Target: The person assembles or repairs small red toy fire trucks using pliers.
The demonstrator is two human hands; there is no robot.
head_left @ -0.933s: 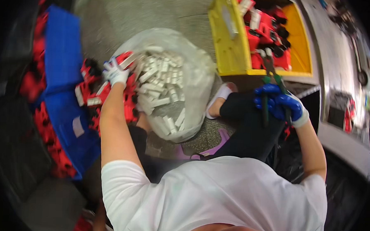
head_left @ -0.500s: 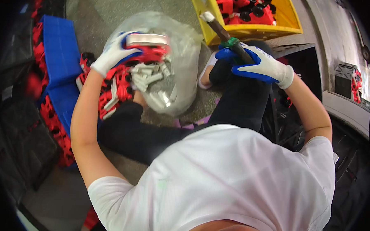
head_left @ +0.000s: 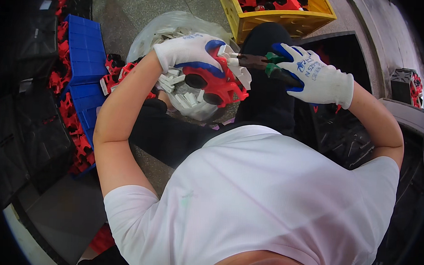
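Both hands are gloved and closed on work: the left hand (head_left: 189, 51) clamps a red plastic part (head_left: 214, 83) with white pieces attached, held above the lap, while the right hand (head_left: 313, 77) grips green-handled cutters (head_left: 267, 66), their tip at the part's white edge. Judged step: trimming white pieces off the red part, over the clear bag of white offcuts (head_left: 185, 100). Next move calls for a steady squeeze with the part held still.

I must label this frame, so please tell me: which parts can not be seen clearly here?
Head view:
- Cutter tips: hidden where the right hand presses the cutter into the red plastic part.
- Left hand fingertips: behind that part.
- Yellow crate: cut off by the top edge.
- Clear bag: partly behind the left arm.
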